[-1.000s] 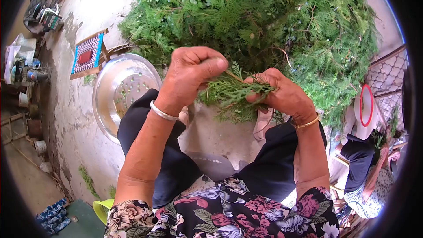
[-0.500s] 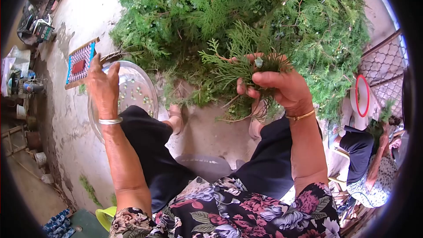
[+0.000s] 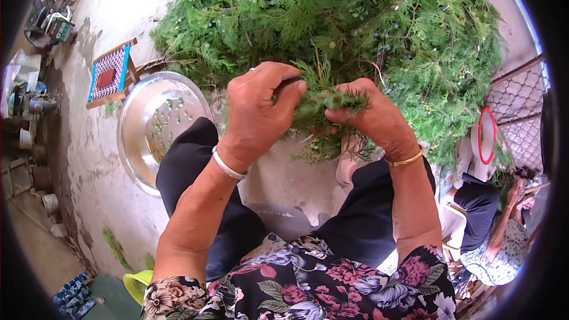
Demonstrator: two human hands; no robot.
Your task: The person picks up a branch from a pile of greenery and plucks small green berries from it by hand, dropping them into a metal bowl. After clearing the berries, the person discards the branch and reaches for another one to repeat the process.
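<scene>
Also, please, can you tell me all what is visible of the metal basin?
The basin is round and silvery, shiny like metal, with a wide rim. It rests on the floor beside the person's left knee, which hides part of it; whether they touch, I cannot tell. Small green pieces lie scattered inside. A low woven stool stands close by.

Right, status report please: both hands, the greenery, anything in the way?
Right hand gripping green feathery sprig. Left hand curled at its edge, grip unclear. Shiny round metal basin off left, not in the way.
</scene>
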